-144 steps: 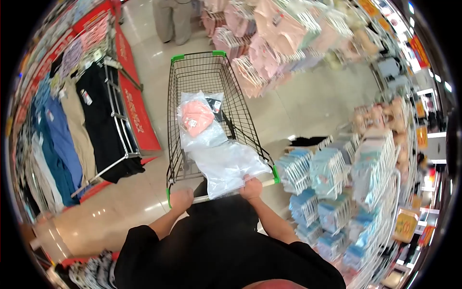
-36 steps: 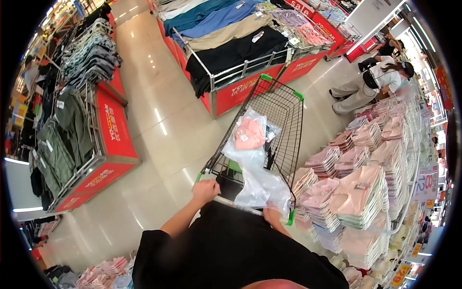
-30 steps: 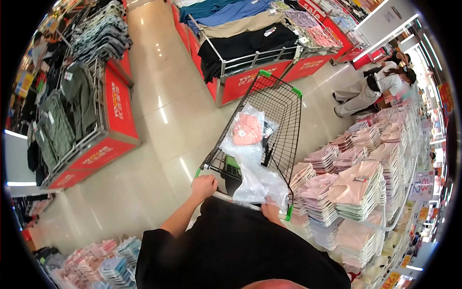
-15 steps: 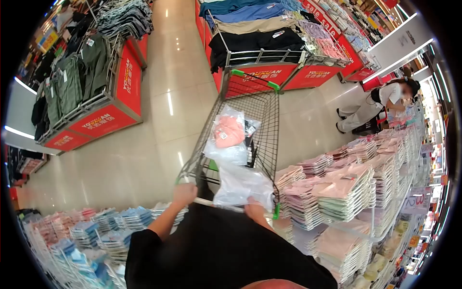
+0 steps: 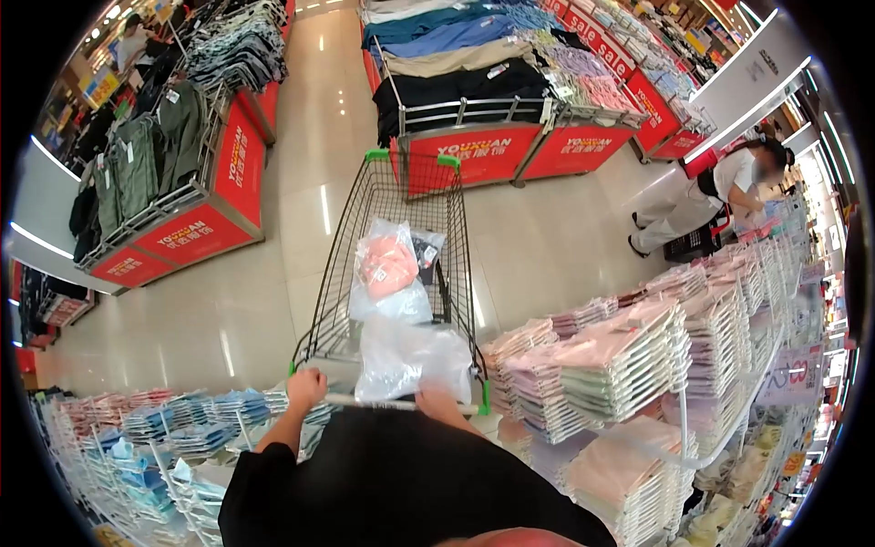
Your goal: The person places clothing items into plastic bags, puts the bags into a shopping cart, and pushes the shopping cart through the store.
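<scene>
Inside wire cart (image 5: 401,196): pink item (image 5: 386,263) in clear bag (image 5: 401,308).

A wire shopping cart (image 5: 404,202) carries a bagged pink item (image 5: 386,266), a dark packet (image 5: 426,251) and a whitish plastic bag (image 5: 387,356).

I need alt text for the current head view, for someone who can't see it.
A person's left hand grips the handle of a shopping cart; the blurred right hand is at its other end, against a plastic bag. A wrapped pink item lies farther forward. Clothing displays stand around, another person at right.
</scene>
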`<state>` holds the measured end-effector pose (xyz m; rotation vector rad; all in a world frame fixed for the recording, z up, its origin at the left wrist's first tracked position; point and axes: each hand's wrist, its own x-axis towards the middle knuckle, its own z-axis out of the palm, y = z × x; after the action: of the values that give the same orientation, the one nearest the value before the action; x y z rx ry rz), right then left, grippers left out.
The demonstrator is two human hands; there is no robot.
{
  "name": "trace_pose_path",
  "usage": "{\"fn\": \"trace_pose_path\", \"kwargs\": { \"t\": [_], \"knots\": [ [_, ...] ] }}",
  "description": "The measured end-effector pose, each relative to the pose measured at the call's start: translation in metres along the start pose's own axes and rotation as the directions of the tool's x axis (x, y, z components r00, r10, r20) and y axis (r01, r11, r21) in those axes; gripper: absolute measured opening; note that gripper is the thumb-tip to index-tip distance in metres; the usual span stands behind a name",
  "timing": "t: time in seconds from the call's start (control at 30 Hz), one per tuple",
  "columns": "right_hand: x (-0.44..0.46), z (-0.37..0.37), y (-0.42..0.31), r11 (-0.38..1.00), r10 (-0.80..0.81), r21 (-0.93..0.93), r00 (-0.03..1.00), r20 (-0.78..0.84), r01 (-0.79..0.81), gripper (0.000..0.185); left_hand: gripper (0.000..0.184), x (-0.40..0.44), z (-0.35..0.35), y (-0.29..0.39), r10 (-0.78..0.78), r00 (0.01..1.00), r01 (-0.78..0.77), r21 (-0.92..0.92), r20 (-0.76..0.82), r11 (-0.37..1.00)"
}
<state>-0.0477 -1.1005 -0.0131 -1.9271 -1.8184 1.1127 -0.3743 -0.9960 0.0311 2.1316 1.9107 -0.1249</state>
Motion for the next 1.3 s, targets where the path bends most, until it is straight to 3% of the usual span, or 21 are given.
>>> {"fn": "trace_pose_path", "kwargs": {
  "t": [0.07,0.17,0.2,0.43,0.6,0.8,0.83,0.93,1.07,1.2,1.3],
  "knots": [
    [-0.007,-0.005,0.004,0.998,-0.061,-0.006,0.998,-0.028,0.061,0.025,0.029,-0.019,0.011,0.001,-0.051,0.999,0.051,-0.013,0.0,0.999],
    [-0.006,-0.024,0.004,0.995,0.012,-0.097,0.998,0.059,-0.006,0.022,0.036,-0.043,0.019,0.011,-0.104,0.994,0.104,0.004,0.046,0.995],
    [-0.004,-0.026,0.008,0.995,-0.04,-0.096,0.999,0.01,0.041,0.022,0.036,-0.05,0.019,0.017,-0.12,0.993,0.12,-0.023,0.017,0.992],
    [0.037,-0.05,-0.012,0.986,-0.025,-0.16,0.981,0.19,0.056,0.027,0.03,-0.056,0.01,0.026,-0.275,0.958,0.266,-0.107,-0.082,0.958],
    [0.083,-0.056,-0.024,0.973,-0.091,-0.193,0.978,0.188,0.128,0.027,0.028,-0.036,0.005,0.016,-0.352,0.924,0.318,-0.213,-0.147,0.924],
    [0.158,-0.063,-0.052,0.928,-0.238,-0.244,0.953,0.19,0.28,0.023,0.027,0.022,-0.012,-0.011,-0.467,0.87,0.431,-0.214,-0.157,0.876],
    [0.171,-0.066,-0.063,0.938,-0.213,-0.228,0.954,0.213,0.26,0.024,0.026,0.034,-0.015,-0.02,-0.45,0.865,0.404,-0.228,-0.22,0.886],
    [0.215,-0.058,-0.087,0.952,-0.16,-0.226,0.965,0.21,0.207,0.025,0.025,0.074,-0.038,-0.045,-0.486,0.85,0.425,-0.279,-0.204,0.861],
    [0.278,-0.07,-0.132,0.954,-0.211,-0.187,0.967,0.144,0.235,0.023,0.025,0.141,-0.067,-0.083,-0.431,0.862,0.359,-0.281,-0.265,0.89],
    [0.352,-0.082,-0.173,0.95,-0.262,-0.148,0.96,0.102,0.275,0.02,0.025,0.219,-0.101,-0.113,-0.454,0.859,0.393,-0.263,-0.235,0.881],
    [0.407,-0.089,-0.192,0.942,-0.186,-0.272,0.98,0.067,0.197,0.022,0.027,0.274,-0.121,-0.132,-0.418,0.88,0.363,-0.25,-0.224,0.898]
  ]
}}
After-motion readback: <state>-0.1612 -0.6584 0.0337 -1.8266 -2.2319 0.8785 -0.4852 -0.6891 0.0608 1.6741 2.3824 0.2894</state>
